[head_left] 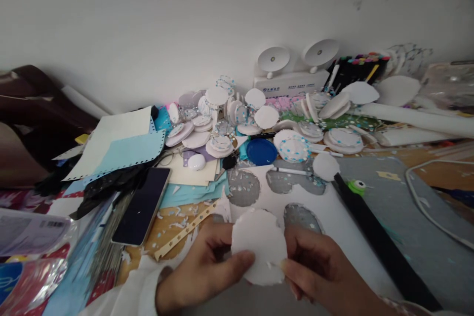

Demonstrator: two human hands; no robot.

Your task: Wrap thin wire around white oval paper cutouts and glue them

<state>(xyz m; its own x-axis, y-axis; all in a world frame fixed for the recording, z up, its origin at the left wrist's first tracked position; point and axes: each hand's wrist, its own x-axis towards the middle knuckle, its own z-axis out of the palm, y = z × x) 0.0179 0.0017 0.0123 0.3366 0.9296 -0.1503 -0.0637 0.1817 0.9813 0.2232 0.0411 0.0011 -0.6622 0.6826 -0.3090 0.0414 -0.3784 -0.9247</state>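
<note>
A white paper disc [259,242] with a rough, torn-looking rim is held up between my two hands. My left hand [211,261] is closed on its left side, thumb lying across the front. At the lower right edge, my right hand [314,266] pinches the disc's border with thumb and forefinger, where a small ragged bit sticks up. Below the disc lies a white sheet [326,202] with several round holes cut out of it. A white pen [291,171] rests across that sheet.
Many white discs [266,117], some edged with blue dots, are heaped along the wall. A phone [140,207] and blue paper [129,153] lie left. A blue lid [261,152], a two-headed lamp [291,79] and a black strap [381,242] are also around.
</note>
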